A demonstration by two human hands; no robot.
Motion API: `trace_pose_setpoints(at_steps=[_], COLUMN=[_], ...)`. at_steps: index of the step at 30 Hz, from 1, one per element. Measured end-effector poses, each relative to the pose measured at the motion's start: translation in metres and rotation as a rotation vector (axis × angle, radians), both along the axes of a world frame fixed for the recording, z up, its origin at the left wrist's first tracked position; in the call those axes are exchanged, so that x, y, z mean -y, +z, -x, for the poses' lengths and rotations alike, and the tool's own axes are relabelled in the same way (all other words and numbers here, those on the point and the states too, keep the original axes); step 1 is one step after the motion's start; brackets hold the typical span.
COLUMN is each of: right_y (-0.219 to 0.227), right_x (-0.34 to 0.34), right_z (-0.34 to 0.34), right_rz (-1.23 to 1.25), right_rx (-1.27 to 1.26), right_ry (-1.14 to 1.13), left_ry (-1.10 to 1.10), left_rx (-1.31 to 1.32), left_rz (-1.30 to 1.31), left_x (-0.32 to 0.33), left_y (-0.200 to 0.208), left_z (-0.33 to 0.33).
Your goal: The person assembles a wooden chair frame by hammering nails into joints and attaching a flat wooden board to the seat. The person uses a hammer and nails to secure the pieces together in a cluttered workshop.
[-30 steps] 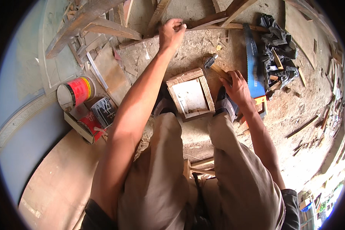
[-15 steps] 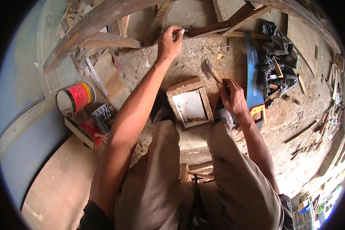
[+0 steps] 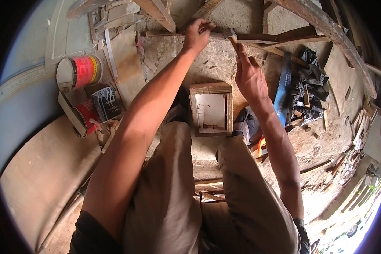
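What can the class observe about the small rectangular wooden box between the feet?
The small rectangular wooden box has rough brown walls, layered like plywood, around a recessed off-white panel with brownish stains. Its open side faces up. It sits between the person's dark shoes; whether they touch it is unclear. Neither left hand nor right hand touches it.
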State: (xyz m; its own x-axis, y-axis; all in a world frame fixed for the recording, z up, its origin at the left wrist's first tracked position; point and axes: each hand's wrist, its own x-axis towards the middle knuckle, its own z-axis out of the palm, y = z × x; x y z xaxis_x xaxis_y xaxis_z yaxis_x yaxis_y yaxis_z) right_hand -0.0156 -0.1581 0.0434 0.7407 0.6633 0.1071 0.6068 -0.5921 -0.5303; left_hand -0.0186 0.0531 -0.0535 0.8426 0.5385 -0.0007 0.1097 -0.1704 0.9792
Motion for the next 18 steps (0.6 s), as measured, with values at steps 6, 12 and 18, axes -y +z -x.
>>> trace_pose_setpoints(at_steps=[6, 12, 18], right_y=[0.007, 0.010, -0.008], right_x=[0.002, 0.000, -0.003], right_z=[-0.013, 0.009, 0.007], right_rz=[0.327, 0.286, 0.199], right_rx=[0.089, 0.061, 0.069], right_ry=[0.129, 0.192, 0.140], left_ry=[-0.012, -0.023, -0.065], left_rx=[0.106, 0.040, 0.083], left_rz=[0.117, 0.278, 0.378], left_x=[-0.008, -0.004, -0.012], left_y=[-0.006, -0.003, -0.001], left_z=[0.007, 0.012, 0.005])
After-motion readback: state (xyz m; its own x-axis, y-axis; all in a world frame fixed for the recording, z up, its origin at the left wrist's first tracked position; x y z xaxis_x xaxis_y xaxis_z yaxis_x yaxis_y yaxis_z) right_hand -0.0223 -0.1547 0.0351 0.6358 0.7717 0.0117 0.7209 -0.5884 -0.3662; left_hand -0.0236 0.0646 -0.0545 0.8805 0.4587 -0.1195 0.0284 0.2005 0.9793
